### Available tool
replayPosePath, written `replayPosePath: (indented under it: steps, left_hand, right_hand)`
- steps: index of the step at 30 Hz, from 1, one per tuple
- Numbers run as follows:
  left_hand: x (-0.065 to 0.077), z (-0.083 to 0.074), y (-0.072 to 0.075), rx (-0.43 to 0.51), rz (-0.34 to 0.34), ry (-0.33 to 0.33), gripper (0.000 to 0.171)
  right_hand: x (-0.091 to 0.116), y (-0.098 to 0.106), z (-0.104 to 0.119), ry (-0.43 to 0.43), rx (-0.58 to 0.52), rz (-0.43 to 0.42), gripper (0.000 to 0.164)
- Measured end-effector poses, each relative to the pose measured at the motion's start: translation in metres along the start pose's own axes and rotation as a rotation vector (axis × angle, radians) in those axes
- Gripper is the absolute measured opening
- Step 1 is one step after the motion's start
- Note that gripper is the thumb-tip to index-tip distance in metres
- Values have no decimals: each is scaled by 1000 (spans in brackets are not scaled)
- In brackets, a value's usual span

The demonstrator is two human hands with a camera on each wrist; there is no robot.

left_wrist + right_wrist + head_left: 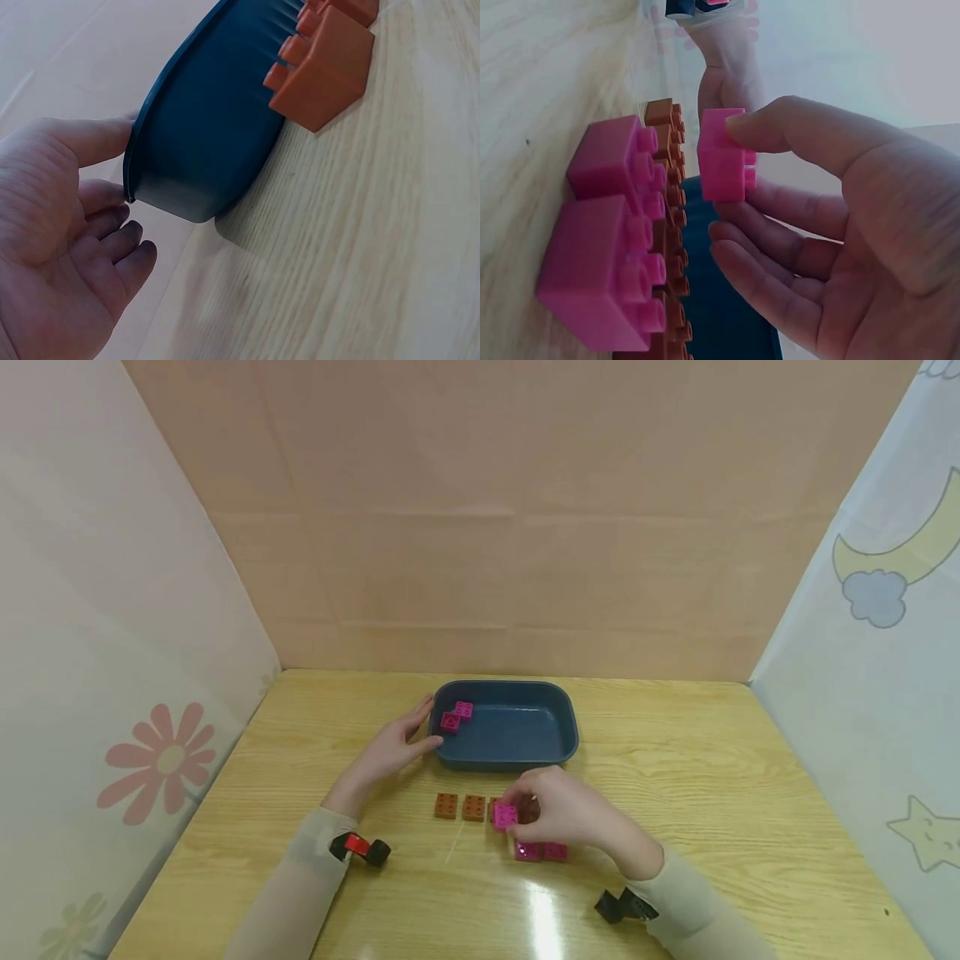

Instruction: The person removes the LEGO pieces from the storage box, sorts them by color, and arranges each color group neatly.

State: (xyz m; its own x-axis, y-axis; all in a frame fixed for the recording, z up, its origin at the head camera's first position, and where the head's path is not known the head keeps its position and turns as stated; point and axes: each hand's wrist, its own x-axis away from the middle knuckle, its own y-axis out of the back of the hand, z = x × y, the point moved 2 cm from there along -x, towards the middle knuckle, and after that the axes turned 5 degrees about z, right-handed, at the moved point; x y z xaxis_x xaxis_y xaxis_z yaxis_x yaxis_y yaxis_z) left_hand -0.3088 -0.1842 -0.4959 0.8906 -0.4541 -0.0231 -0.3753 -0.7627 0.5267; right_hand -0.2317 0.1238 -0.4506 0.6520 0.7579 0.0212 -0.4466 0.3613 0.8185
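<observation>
My right hand (pixel 566 810) pinches a pink toy building brick (pixel 724 157) between thumb and fingers, above a row of orange-brown bricks (pixel 474 807). Two more pink bricks (pixel 604 274) stand on the table under this hand, studs up. At the left end of a dark blue tray (pixel 510 767), my left hand (pixel 390 747) touches the rim with thumb and fingertips. Its other fingers bend loosely outside the tray in the left wrist view. Inside the tray, in its left part, lie two small pink bricks (pixel 450 723). The right hand hides part of the brick row.
The wooden table (pixel 675 752) ends at a plain beige backdrop (pixel 510 527). Printed side panels (pixel 862 693) stand to the left and right. Each wrist wears a dark strap with a small device (pixel 360 847).
</observation>
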Motion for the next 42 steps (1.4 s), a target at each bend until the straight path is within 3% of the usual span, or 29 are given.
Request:
replayPosePath:
  steps: [10, 42]
  left_hand:
    - [2, -3, 1, -35, -9, 2, 81]
    - [4, -4, 4, -94, 1, 45, 82]
  right_hand:
    - [-1, -9, 6, -20, 96, 16, 25]
    - [-2, -23, 12, 0, 224, 58, 21]
